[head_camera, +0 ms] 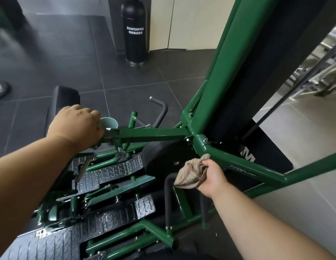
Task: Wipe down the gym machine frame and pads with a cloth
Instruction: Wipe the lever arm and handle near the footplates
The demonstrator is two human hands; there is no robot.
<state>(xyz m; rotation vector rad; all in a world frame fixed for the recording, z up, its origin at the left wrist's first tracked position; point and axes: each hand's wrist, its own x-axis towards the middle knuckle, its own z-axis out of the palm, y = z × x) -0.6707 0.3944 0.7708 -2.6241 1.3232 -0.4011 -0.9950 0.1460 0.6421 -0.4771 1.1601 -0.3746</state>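
The green gym machine frame [216, 87] rises at the right, with a horizontal green bar [150, 132] running left from its joint. My left hand [77, 124] grips the left end of that bar, beside a pale green cup [109, 123]. My right hand [212, 175] holds a crumpled brown cloth [191, 173], whose upper tip touches the lower green tube near the joint. A black pad [67, 98] lies beyond my left hand, and a rounded black pad [159, 156] sits under the bar.
Metal tread footplates [116, 169] and green tubes fill the space below my arms. Black foam handles [168, 199] stand near the cloth. A black cylinder marked DEMONPRO [135, 30] stands on the dark tiled floor at the back. A black mat [266, 158] lies right.
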